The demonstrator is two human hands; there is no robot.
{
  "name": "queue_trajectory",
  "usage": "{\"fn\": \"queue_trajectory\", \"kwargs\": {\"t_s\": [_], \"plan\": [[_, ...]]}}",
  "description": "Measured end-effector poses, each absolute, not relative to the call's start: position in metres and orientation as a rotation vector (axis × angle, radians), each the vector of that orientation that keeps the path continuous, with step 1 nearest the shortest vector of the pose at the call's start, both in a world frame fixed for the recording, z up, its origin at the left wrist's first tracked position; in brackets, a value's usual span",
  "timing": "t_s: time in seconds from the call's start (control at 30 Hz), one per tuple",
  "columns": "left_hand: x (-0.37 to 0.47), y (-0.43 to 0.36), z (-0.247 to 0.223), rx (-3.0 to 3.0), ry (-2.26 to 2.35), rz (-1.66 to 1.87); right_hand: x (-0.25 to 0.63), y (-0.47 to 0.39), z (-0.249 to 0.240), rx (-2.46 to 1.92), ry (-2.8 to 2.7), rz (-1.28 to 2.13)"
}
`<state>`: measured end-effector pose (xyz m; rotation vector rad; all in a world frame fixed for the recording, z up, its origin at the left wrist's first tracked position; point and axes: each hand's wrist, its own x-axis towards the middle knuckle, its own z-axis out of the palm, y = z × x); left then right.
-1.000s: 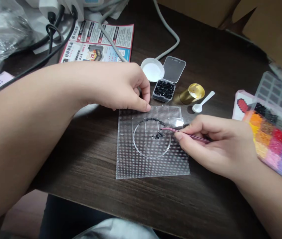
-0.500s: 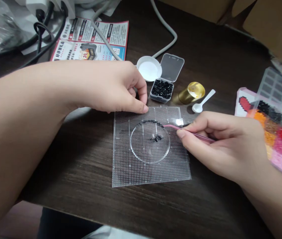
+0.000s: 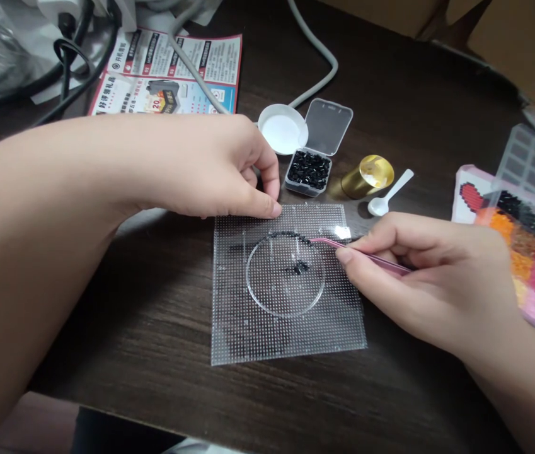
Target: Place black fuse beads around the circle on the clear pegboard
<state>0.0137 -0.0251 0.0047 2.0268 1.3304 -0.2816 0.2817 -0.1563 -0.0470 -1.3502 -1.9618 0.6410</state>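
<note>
A clear pegboard point(image 3: 248, 340) lies on the dark table, with a clear ring point(image 3: 286, 314) on it. Black beads point(image 3: 290, 234) line the ring's upper edge, and a small heap of black beads point(image 3: 299, 268) sits inside it. My right hand point(image 3: 418, 277) pinches pink tweezers point(image 3: 385, 261), whose tip touches the beads at the ring's upper right. My left hand point(image 3: 248, 173) rests at the board's top edge, thumb tip on it and fingers curled; whether it grips the edge is unclear.
Behind the board are an open box of black beads point(image 3: 308, 170), a white dish point(image 3: 282, 129), a gold cylinder point(image 3: 366, 178) and a white spoon point(image 3: 390, 193). A tray of coloured beads point(image 3: 532, 252) is at the right. A printed leaflet point(image 3: 177, 69) and cables point(image 3: 314, 50) lie farther back.
The view has shifted slightly, so the board appears a little lower and larger. Both hands keep nearly the same pose, and the tweezers' tip stays at the ring's upper right.
</note>
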Motion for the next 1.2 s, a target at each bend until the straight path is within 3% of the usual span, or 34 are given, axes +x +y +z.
{"fn": "queue_trajectory", "kwargs": {"t_s": [0.73, 1.0, 1.2], "plan": [[0.003, -0.019, -0.003, 2.050, 1.218, -0.234, 0.282, -0.162, -0.045, -1.293, -2.080, 0.559], [0.017, -0.025, 0.005, 2.059, 1.390, -0.343, 0.273, -0.166, -0.042, -1.204, -2.199, 0.393], [0.011, -0.032, -0.005, 2.131, 1.188, -0.134, 0.260, -0.171, -0.039, -1.233, -2.241, 0.385]]}}
